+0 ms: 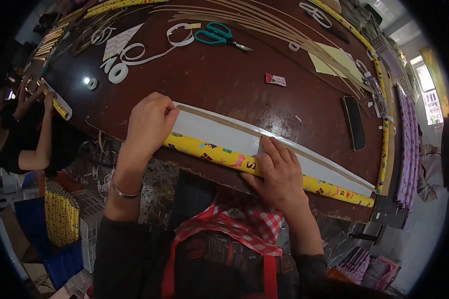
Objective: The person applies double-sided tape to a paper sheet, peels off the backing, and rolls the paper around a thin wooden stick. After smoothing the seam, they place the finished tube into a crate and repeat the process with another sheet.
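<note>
A long stick wrapped in yellow patterned paper (219,155) lies along the near edge of the dark brown table (224,84). A white strip of paper (224,132) with a tan border runs beside it. My left hand (148,123) presses down on the left end of the stick and paper, fingers curled over it. My right hand (277,169) grips the stick near its middle, fingertips on the white paper.
Teal scissors (215,35), tape rings (117,72), thin bamboo strips (264,25), yellow paper sheets (329,60) and a black phone (354,122) lie on the table. Another person's hands (35,97) work at the left. Finished yellow sticks (60,219) stand in a crate below.
</note>
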Demonstrator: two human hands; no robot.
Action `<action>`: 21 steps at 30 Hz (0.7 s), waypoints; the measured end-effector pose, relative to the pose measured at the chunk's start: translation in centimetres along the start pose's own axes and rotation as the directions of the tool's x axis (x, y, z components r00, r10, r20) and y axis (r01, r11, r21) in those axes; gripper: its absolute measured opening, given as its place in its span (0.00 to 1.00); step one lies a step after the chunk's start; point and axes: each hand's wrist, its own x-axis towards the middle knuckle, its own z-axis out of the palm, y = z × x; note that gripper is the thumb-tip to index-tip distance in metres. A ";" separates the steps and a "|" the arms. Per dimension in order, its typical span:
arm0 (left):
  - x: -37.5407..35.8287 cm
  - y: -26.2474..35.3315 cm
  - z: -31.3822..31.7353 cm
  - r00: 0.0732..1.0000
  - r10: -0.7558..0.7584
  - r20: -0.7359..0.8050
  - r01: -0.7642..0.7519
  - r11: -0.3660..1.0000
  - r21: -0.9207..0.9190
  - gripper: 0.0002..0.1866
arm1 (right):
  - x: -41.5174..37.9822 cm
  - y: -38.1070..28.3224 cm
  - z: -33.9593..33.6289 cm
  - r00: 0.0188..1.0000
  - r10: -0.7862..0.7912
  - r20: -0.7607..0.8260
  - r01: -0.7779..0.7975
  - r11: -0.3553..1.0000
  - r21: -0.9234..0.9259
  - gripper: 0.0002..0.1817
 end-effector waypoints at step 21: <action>-0.2 2.8 -1.6 0.946 -0.047 0.319 0.080 0.993 -0.091 0.08 | -0.2 0.2 0.2 1.000 0.016 -0.017 -0.015 0.998 0.056 0.24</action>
